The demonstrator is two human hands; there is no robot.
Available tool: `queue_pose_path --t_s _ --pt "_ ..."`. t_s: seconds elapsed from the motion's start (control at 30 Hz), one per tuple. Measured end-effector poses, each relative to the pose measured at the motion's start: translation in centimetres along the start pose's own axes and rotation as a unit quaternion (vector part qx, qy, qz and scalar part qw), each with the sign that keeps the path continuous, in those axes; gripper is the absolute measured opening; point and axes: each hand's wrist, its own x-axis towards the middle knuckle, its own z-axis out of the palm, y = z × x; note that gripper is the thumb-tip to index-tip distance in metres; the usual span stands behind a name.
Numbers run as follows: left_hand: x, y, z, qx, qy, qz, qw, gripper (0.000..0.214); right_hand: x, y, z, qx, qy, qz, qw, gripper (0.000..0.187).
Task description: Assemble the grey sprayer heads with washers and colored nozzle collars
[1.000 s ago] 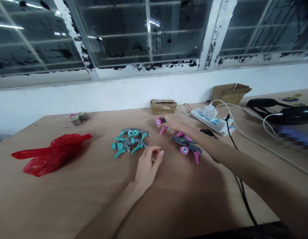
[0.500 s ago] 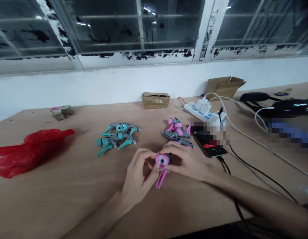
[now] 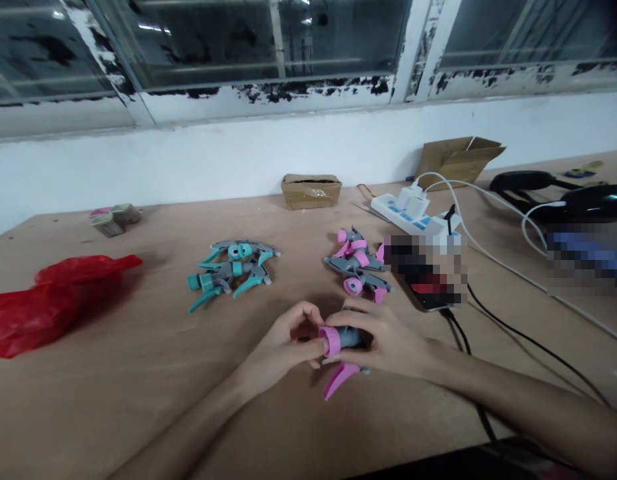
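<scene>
Pink sprayer (image 3: 346, 337), teal sprayers (image 3: 237, 269) and phone (image 3: 424, 287) beyond

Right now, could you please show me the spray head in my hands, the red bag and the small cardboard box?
Spray head (image 3: 349, 338), head view: on its grey body.
Red bag (image 3: 63, 291), head view: on its crumpled middle.
Small cardboard box (image 3: 311, 195), head view: on its front side.

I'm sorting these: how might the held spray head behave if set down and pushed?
The spray head probably feels stiff, given its moulded look. Its round pink collar may let it rock, but the jutting pink lever would probably stop it rolling.
</scene>
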Motion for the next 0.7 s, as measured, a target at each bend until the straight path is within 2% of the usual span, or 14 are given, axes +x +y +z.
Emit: queue_pose_path --t_s 0.17,0.3,0.43,0.7 --pt "0.2 0.47 -0.69 -0.001 -0.056 -0.038 0.998 0.028 -0.06 -0.58 -0.11 0.011 -0.032 -0.012 0.999 0.03" --pt "0.36 0.3 -0.37 0.007 -0.046 -0.039 0.998 0.027 -0.12 -0.44 -0.07 0.009 -0.031 0.006 0.999 0.031" --pt "0.44 -0.09 -0.05 0.004 -0.015 -0.015 1.0 0.024 0.0 -0.33 -0.1 -0.004 -0.036 0.019 0.999 0.03" --pt "0.73 0.6 -0.78 0.004 -0.075 -0.03 0.997 0.03 -0.2 -0.79 0.34 0.014 -0.02 -0.007 1.0 0.035"
